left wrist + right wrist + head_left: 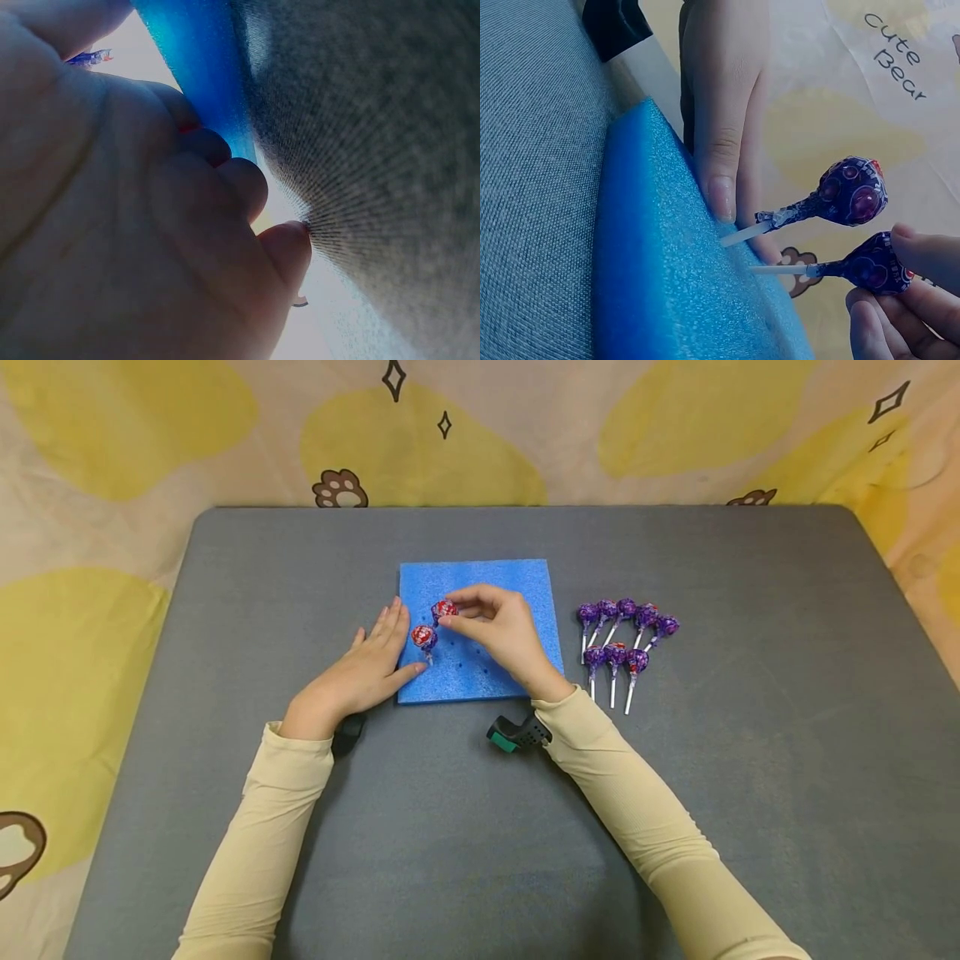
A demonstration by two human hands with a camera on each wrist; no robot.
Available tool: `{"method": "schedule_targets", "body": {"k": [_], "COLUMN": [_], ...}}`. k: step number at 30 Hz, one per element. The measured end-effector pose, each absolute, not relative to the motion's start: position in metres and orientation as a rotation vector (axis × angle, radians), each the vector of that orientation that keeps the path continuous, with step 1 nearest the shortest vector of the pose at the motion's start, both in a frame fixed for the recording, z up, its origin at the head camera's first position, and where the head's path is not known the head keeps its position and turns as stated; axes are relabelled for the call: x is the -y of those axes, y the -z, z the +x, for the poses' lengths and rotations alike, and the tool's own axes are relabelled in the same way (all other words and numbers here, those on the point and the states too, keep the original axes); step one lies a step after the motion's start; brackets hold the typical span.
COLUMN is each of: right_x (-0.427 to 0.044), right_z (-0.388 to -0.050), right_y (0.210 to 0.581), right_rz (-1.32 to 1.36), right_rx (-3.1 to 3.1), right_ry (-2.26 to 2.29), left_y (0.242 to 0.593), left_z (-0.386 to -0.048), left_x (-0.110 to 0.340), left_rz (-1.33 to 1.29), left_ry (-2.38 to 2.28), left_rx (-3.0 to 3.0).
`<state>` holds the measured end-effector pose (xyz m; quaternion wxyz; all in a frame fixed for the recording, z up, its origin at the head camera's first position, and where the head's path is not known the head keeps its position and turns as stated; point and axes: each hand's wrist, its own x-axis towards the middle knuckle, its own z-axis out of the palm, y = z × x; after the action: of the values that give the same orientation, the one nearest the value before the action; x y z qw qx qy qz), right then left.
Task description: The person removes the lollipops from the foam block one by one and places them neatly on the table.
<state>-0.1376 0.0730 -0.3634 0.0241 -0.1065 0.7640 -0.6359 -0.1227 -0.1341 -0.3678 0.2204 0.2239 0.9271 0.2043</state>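
Note:
A blue foam block (517, 578) with small holes lies on the table. My left hand (363, 664) rests along its left edge, fingers straight and thumb at the near corner; the left wrist view shows the palm beside the block's side. One lollipop (423, 637) in a purple and red wrapper stands in the foam near the left thumb. My right hand (498, 627) pinches the wrapped head of a second lollipop (874, 266) just beyond it. In the right wrist view that stick's tip meets the foam face; how deep it sits I cannot tell.
Several more wrapped lollipops (615, 656) lie in two rows on the grey table (750, 760), to the right of the foam. Black wrist devices (519, 732) hang under both wrists. A patterned yellow and cream cloth (465, 452) lies beyond the table's far edge.

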Motion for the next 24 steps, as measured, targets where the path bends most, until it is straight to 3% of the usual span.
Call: {"method": "schedule_targets", "body": {"k": [24], "right_x": [-0.088], "right_z": [-0.137], "right_y": [0.351], "right_rz": [-0.243], "right_rx": [-2.244], "right_ry": [2.133], "left_y": [0.368], "left_z": [-0.123], "left_x": [0.133], "left_rz": [0.616], "left_ry": [-0.560], "left_rx": [-2.584]}}
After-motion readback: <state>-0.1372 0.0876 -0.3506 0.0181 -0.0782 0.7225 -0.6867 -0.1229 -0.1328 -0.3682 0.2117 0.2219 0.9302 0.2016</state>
